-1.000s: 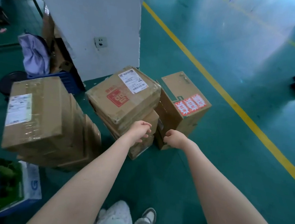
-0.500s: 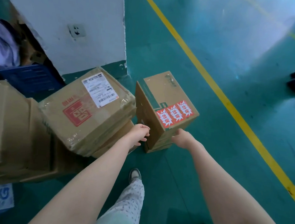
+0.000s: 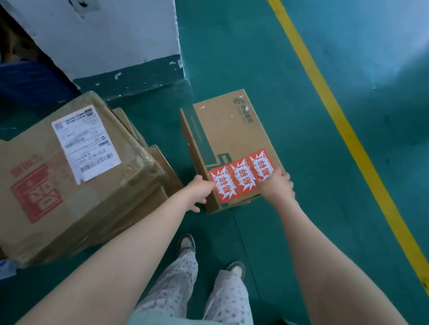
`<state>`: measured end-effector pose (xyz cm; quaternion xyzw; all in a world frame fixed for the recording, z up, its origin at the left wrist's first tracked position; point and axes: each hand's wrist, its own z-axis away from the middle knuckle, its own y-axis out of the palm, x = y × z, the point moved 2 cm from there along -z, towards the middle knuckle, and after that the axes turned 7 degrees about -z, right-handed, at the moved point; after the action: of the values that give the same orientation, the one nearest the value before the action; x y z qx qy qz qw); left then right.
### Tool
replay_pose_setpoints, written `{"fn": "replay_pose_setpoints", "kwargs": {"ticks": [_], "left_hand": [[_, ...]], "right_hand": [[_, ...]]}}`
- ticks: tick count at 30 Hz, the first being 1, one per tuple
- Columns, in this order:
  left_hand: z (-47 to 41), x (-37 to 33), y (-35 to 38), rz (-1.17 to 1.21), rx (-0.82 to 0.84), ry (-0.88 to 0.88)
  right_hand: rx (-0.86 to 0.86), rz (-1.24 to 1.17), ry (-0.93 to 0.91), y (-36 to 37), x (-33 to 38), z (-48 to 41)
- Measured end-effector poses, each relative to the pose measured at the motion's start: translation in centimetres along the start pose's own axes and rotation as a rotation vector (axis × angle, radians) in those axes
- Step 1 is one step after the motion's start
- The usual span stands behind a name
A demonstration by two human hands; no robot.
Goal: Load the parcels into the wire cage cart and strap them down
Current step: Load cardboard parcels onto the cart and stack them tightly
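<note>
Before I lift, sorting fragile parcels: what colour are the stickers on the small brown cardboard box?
Stickers red and white; head view.

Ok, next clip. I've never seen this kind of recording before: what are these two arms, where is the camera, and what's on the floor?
There is no machine here: these are a person's two bare arms. The single camera sits on the person's head and looks forward and down, which is why their legs show at the bottom.

On the green floor stands a cardboard box with red stickers. The left hand and right hand grip its near end, one at each corner.

To the left lies a stack of taped cartons, the top one bearing a white shipping label. A yellow line runs along the floor on the right. No wire cage cart is in view.
</note>
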<state>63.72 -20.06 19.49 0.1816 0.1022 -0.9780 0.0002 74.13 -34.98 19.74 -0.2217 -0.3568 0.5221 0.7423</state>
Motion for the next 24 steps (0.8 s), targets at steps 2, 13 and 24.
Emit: {"fn": "replay_pose_setpoints", "kwargs": {"ticks": [2, 13, 24], "left_hand": [[-1.3, 0.0, 1.0, 0.05, 0.012, -0.074], [-5.2, -0.9, 6.3, 0.49, -0.216, -0.151], [3.7, -7.9, 4.0, 0.848, -0.296, 0.136]], "right_hand": [[-0.012, -0.006, 0.039, -0.4, -1.1, -1.9], [0.187, -0.37, -0.034, -2.4, -2.6, -8.6], [-0.024, -0.211, -0.565, -16.0, 8.2, -3.7]]}}
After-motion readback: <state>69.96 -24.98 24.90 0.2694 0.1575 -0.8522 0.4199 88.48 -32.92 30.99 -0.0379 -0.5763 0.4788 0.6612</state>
